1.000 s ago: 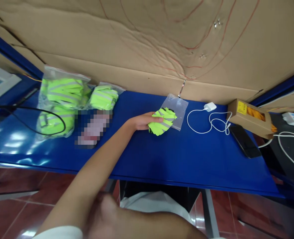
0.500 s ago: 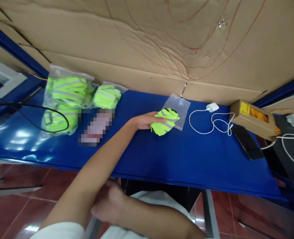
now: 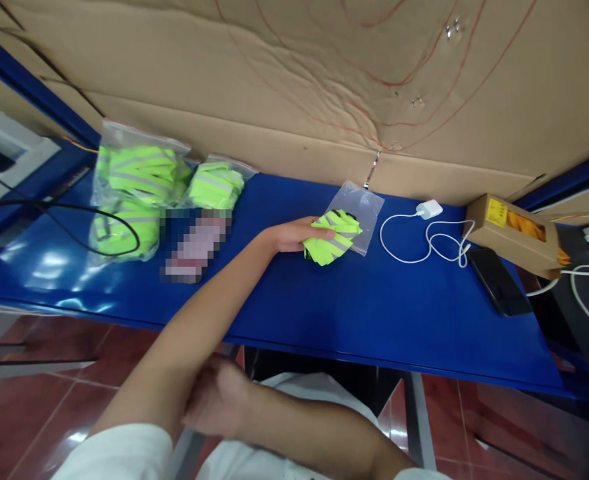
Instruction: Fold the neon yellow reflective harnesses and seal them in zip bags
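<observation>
My left hand (image 3: 297, 235) is closed on a folded neon-yellow bundle with grey reflective stripes (image 3: 335, 241), thumb on top, over the blue table. Beneath and behind the bundle lies a flat clear plastic bag (image 3: 369, 212). My right hand (image 3: 218, 397) is below the table's front edge, against my left forearm near the elbow; its fingers are partly hidden behind that arm and blurred. Larger clear bags with similar yellow bundles (image 3: 139, 175) lie at the table's left, beside a smaller filled bag (image 3: 217, 185).
A pixelated flat item (image 3: 197, 247) lies left of my forearm. On the right are a white charger (image 3: 429, 209) with its cable, a black phone (image 3: 499, 281) and a cardboard box (image 3: 512, 233). A black cable (image 3: 74, 208) crosses the left side. Cardboard lines the back.
The whole view has shifted slightly, with the table a little higher in the picture. My left hand still grips the bundle, and my right hand remains against the left arm.
</observation>
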### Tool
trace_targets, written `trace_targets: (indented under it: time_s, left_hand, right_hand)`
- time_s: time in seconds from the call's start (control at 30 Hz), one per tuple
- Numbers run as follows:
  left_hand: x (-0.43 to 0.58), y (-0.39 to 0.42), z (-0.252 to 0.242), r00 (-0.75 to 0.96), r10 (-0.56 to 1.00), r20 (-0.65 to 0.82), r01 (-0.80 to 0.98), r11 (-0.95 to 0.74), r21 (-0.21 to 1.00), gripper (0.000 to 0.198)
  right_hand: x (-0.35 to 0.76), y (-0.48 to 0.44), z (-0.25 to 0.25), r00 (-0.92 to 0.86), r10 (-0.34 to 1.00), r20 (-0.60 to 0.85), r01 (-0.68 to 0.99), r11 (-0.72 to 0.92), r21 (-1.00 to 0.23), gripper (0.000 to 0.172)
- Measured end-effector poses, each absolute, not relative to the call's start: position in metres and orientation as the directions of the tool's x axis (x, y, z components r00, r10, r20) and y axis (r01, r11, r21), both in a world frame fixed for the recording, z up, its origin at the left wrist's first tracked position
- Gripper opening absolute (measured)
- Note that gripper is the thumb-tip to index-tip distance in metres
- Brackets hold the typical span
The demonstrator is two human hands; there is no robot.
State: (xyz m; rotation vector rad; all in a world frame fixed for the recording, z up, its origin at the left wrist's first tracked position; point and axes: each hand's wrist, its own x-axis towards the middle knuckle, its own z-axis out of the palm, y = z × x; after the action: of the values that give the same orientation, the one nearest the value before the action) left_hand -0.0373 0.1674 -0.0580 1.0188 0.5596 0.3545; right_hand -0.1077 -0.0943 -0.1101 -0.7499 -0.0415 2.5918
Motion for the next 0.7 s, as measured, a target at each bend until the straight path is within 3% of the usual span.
trace_targets:
  time_s: [0.1, 0.23, 0.27, 0.33, 0.43, 0.47, 0.53, 0.57, 0.6, 0.63, 0.7]
  left_hand:
    - [-0.037, 0.166, -0.056, 0.808, 0.523, -0.271, -0.018, 0.482, 0.876, 0.058]
    - [-0.037, 0.166, -0.057, 0.811, 0.528, -0.253, -0.039, 0.481, 0.876, 0.056]
    - [-0.037, 0.167, -0.058, 0.813, 0.525, -0.252, -0.038, 0.480, 0.876, 0.056]
    - [-0.037, 0.168, -0.060, 0.814, 0.521, -0.258, -0.028, 0.479, 0.877, 0.056]
    - [-0.037, 0.169, -0.060, 0.811, 0.521, -0.266, -0.021, 0.480, 0.877, 0.059]
    - [-0.037, 0.168, -0.060, 0.810, 0.522, -0.266, -0.024, 0.483, 0.875, 0.060]
    - [-0.036, 0.165, -0.058, 0.807, 0.526, -0.267, -0.030, 0.488, 0.872, 0.061]
    - [-0.036, 0.163, -0.057, 0.804, 0.529, -0.273, -0.027, 0.490, 0.872, 0.062]
    - [-0.035, 0.161, -0.056, 0.798, 0.534, -0.280, -0.022, 0.490, 0.871, 0.062]
    - [-0.034, 0.159, -0.054, 0.791, 0.540, -0.287, -0.019, 0.491, 0.871, 0.062]
    - [-0.033, 0.155, -0.051, 0.770, 0.573, -0.280, -0.050, 0.493, 0.869, 0.061]
  right_hand:
    - [-0.120, -0.097, -0.111, -0.853, 0.217, -0.474, -0.217, -0.975, -0.056, 0.029]
    - [-0.155, -0.111, -0.108, -0.905, -0.247, -0.347, 0.268, -0.963, -0.013, 0.044]
    - [-0.158, -0.111, -0.108, -0.908, -0.261, -0.328, 0.287, -0.958, -0.030, 0.047]
    - [-0.150, -0.108, -0.105, -0.931, -0.171, -0.323, 0.207, -0.975, -0.080, 0.047]
    - [-0.110, -0.102, -0.087, -0.915, -0.010, -0.403, 0.072, -0.988, -0.139, 0.030]
    - [-0.091, -0.101, -0.076, -0.887, 0.153, -0.436, -0.087, -0.982, -0.166, 0.027]
    - [-0.044, -0.098, -0.045, -0.849, 0.322, -0.420, -0.250, -0.943, -0.218, 0.032]
    - [-0.017, -0.096, -0.027, -0.834, 0.433, -0.343, -0.343, -0.892, -0.294, 0.034]
    - [0.011, -0.094, -0.010, -0.702, 0.656, -0.277, -0.528, -0.740, -0.417, 0.034]
    - [0.040, -0.091, 0.007, -0.573, 0.813, -0.107, -0.612, -0.511, -0.604, 0.037]
    - [0.094, -0.079, 0.031, -0.459, 0.867, 0.194, -0.376, 0.008, -0.927, 0.035]
